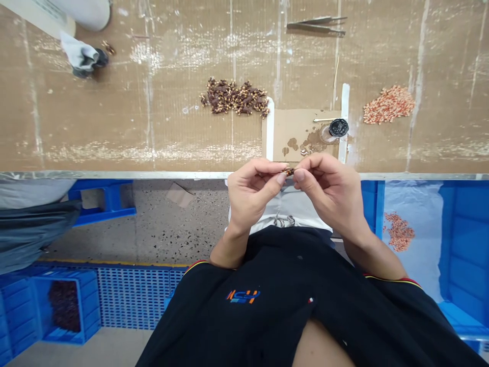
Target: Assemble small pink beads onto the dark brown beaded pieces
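Observation:
My left hand (pixel 252 191) and my right hand (pixel 328 186) meet just below the table's front edge. Both pinch one small brown part (pixel 289 172) between thumb and fingertips. Further up the cardboard-covered table (pixel 114 127) lies a heap of similar dark brown parts (pixel 237 97). A heap of small pink-orange pieces (pixel 388 104) lies to the right. Right above my hands a small dark-capped bottle (pixel 333 130) lies on a stained cardboard patch (pixel 301 135), with a thin stick beside it.
Metal tweezers (pixel 317 24) lie at the far edge. A grey cloth (pixel 82 57) and a white roll (pixel 86 11) sit at the far left. Blue crates (pixel 57 306) stand on the floor at left. A lined blue bin (pixel 420 234) at right holds more pink pieces.

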A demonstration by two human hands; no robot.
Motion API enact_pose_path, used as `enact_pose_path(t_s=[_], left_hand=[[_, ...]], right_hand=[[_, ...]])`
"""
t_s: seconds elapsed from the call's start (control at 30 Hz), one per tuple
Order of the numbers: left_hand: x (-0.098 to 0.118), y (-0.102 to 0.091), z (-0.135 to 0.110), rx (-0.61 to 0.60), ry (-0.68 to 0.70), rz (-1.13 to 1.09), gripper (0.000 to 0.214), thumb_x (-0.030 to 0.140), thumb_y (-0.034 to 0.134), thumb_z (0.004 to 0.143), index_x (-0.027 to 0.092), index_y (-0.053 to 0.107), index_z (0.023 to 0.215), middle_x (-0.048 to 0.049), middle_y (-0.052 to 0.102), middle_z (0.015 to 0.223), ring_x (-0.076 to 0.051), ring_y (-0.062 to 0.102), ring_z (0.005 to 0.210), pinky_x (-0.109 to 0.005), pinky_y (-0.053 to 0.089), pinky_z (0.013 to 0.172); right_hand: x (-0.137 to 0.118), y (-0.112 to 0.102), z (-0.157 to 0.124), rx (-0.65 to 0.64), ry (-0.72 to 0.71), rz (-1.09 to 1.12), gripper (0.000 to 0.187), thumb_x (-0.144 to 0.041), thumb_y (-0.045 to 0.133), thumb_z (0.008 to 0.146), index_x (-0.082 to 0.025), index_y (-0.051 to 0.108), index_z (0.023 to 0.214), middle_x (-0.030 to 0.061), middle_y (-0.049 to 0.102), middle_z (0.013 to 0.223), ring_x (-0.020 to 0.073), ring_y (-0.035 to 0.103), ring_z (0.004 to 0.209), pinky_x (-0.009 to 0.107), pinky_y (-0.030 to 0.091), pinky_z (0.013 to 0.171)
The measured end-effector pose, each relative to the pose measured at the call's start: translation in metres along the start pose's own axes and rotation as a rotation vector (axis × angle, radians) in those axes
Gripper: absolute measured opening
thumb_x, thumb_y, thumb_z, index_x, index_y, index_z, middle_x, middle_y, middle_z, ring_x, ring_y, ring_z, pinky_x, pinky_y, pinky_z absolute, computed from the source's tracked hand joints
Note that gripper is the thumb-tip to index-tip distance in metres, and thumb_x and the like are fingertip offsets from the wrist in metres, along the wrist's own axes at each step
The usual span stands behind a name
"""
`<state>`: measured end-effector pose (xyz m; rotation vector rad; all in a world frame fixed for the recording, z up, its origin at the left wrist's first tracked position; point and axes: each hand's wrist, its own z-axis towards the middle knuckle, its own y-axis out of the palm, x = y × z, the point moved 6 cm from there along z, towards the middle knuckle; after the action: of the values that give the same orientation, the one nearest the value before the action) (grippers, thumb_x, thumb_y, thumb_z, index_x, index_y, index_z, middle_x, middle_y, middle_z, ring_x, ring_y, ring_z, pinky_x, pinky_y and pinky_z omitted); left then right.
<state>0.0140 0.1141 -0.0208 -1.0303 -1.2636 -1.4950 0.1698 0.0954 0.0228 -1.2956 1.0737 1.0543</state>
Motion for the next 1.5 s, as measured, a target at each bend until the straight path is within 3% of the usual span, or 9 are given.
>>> enact_pose_path(t_s=[0.4, 0.8, 1.07, 1.13, 1.2, 1.33, 1.4, 1.5], left_hand=[[-0.007, 0.0, 0.003, -0.045, -0.092, -0.085, 0.021, 0.043, 0.095, 0.086, 0.025, 0.086, 0.093, -0.002, 0.083, 0.083, -0.012, 0.076, 0.069, -0.025, 0.064, 0.062], [-0.006, 0.0, 0.005, -0.042, -0.137, -0.122, 0.019, 0.039, 0.097, 0.083, 0.024, 0.086, 0.088, -0.0013, 0.083, 0.081, -0.009, 0.075, 0.063, -0.022, 0.065, 0.064], [-0.017, 0.001, 0.007, -0.117, -0.296, 0.003, 0.034, 0.05, 0.092, 0.087, 0.024, 0.087, 0.108, -0.004, 0.086, 0.086, -0.016, 0.079, 0.069, -0.028, 0.066, 0.063], [-0.017, -0.011, 0.015, -0.082, -0.253, 0.123, 0.034, 0.049, 0.088, 0.09, 0.024, 0.085, 0.113, -0.0049, 0.086, 0.089, -0.015, 0.077, 0.068, -0.026, 0.064, 0.06], [-0.016, -0.034, 0.026, 0.048, -0.172, 0.287, 0.025, 0.041, 0.083, 0.093, 0.023, 0.084, 0.111, -0.0048, 0.085, 0.092, -0.013, 0.075, 0.071, -0.024, 0.061, 0.06], [-0.012, -0.087, 0.049, 0.414, 0.008, 0.66, 0.014, 0.021, 0.071, 0.094, 0.016, 0.08, 0.103, -0.0039, 0.08, 0.092, -0.012, 0.071, 0.078, -0.026, 0.059, 0.073], [-0.009, -0.098, 0.062, 0.457, 0.075, 0.837, 0.017, 0.014, 0.069, 0.091, 0.013, 0.08, 0.102, -0.0046, 0.076, 0.094, -0.012, 0.066, 0.079, -0.026, 0.056, 0.074], [-0.009, -0.093, 0.082, 0.353, 0.089, 0.985, 0.034, 0.007, 0.068, 0.085, 0.012, 0.081, 0.117, -0.0101, 0.075, 0.117, -0.013, 0.063, 0.081, -0.028, 0.055, 0.075]], right_hand=[[0.004, -0.001, 0.002, -0.021, -0.012, 0.079, 0.047, -0.066, 0.077, 0.099, -0.022, 0.064, 0.085, -0.0029, 0.064, 0.069, 0.011, 0.06, 0.059, 0.024, 0.05, 0.056], [0.013, 0.001, 0.003, -0.069, 0.162, 0.126, 0.059, -0.081, 0.075, 0.092, -0.024, 0.064, 0.082, -0.0015, 0.063, 0.067, 0.0135, 0.06, 0.06, 0.029, 0.054, 0.059], [0.026, -0.004, 0.005, -0.042, 0.255, 0.194, 0.063, -0.084, 0.081, 0.083, -0.023, 0.066, 0.076, 0.0003, 0.067, 0.068, 0.0137, 0.061, 0.059, 0.029, 0.055, 0.057], [0.033, -0.02, 0.002, 0.035, 0.235, 0.115, 0.06, -0.08, 0.079, 0.087, -0.023, 0.067, 0.077, -0.0001, 0.066, 0.067, 0.0138, 0.06, 0.058, 0.028, 0.052, 0.056], [0.044, -0.055, 0.0, 0.213, 0.183, -0.052, 0.049, -0.07, 0.077, 0.093, -0.024, 0.066, 0.078, -0.0008, 0.065, 0.066, 0.0141, 0.059, 0.058, 0.028, 0.049, 0.056], [0.067, -0.165, -0.01, 0.753, 0.127, -0.532, 0.026, -0.042, 0.068, 0.098, -0.026, 0.061, 0.079, 0.0, 0.066, 0.071, 0.0172, 0.06, 0.063, 0.031, 0.048, 0.061], [0.081, -0.218, -0.012, 0.942, 0.256, -0.702, 0.024, -0.027, 0.064, 0.096, -0.027, 0.054, 0.074, 0.0012, 0.063, 0.07, 0.0195, 0.061, 0.067, 0.034, 0.05, 0.068], [0.094, -0.274, -0.006, 1.05, 0.401, -0.818, 0.036, -0.012, 0.064, 0.089, -0.032, 0.042, 0.069, 0.0025, 0.056, 0.071, 0.0225, 0.061, 0.074, 0.04, 0.049, 0.081]])
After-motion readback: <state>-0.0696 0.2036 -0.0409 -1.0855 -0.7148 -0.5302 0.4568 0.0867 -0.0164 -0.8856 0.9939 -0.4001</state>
